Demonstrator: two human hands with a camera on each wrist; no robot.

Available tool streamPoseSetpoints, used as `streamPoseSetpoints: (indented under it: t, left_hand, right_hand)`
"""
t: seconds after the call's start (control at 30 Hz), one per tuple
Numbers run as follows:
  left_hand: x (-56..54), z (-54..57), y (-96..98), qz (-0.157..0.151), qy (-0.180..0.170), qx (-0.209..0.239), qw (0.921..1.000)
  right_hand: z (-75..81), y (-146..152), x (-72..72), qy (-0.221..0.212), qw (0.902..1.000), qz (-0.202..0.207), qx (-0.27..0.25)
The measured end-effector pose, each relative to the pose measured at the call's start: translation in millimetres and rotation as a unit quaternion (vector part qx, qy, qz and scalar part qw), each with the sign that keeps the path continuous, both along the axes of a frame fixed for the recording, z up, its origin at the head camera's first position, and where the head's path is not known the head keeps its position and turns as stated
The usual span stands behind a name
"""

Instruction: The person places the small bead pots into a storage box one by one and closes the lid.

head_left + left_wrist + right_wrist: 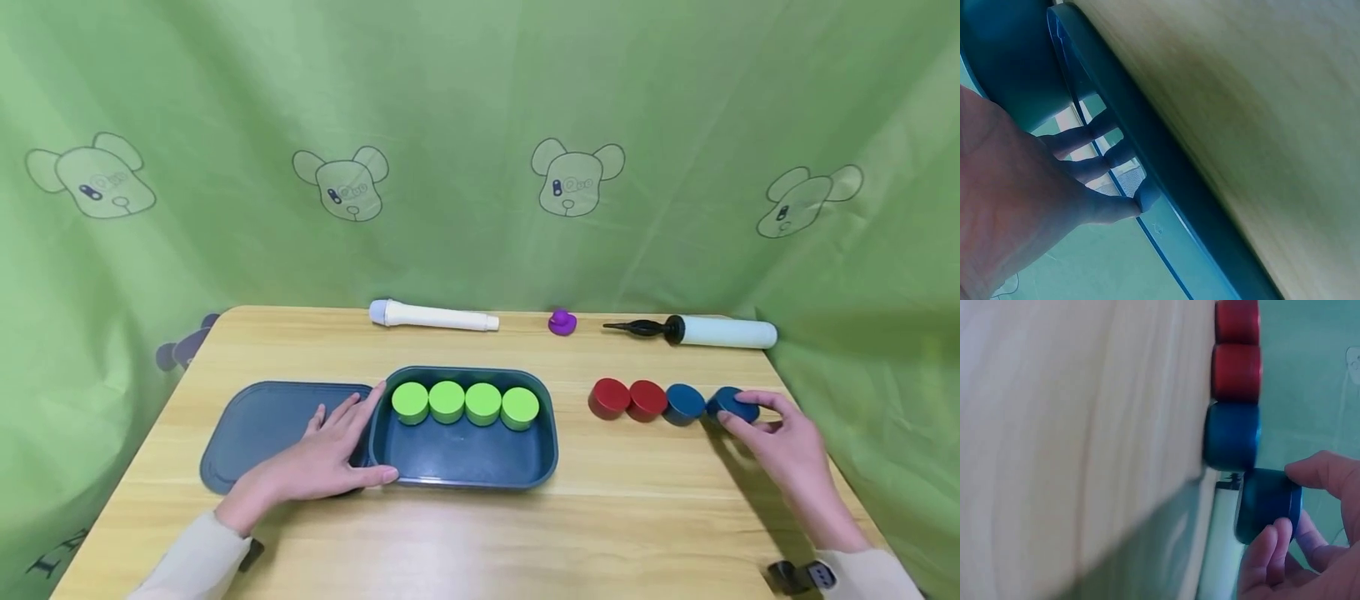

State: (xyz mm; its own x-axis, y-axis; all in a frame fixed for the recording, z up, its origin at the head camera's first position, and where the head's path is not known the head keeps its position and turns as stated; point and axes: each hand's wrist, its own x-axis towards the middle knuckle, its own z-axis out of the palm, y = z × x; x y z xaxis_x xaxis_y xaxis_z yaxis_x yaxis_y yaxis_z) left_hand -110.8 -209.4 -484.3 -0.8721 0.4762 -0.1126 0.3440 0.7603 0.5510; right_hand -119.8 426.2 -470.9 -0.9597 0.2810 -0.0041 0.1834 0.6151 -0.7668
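Note:
At the right end of a row of round blocks, my right hand point(783, 442) grips a blue cylinder point(1269, 506) between thumb and fingers. It looks slightly raised off the table in the right wrist view. Another blue cylinder point(684, 405) stands beside it, then two red cylinders, one point(647, 401) and another point(609, 398). My left hand point(330, 454) is spread at the left end of a dark blue box point(480, 482), fingers and thumb touching its side. Several green cylinders point(483, 402) line the back of the box.
A dark blue lid point(255, 429) lies partly under the left hand and arm. Along the table's back edge are a white microphone-like stick point(438, 317), a purple duck point(562, 322) and a hand pump point(723, 332). A green curtain point(465, 233) hangs behind and at both sides.

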Motion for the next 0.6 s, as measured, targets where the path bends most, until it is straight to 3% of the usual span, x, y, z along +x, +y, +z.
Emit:
streamPoseSetpoints:
  t: [0.33, 0.6]
  left_hand:
    - [0.4, 2.6, 0.4, 0.001, -0.004, -0.004, 1.0]
    - [-0.1, 1.9, 0.7, -0.001, -0.001, -0.003, 1.0]
  right_hand:
    - [24.5, -21, 8.8, 0.026, 0.9996, -0.005, 0.01]
    - [38.0, -52, 12.7, 0.047, 0.9985, 0.028, 0.002]
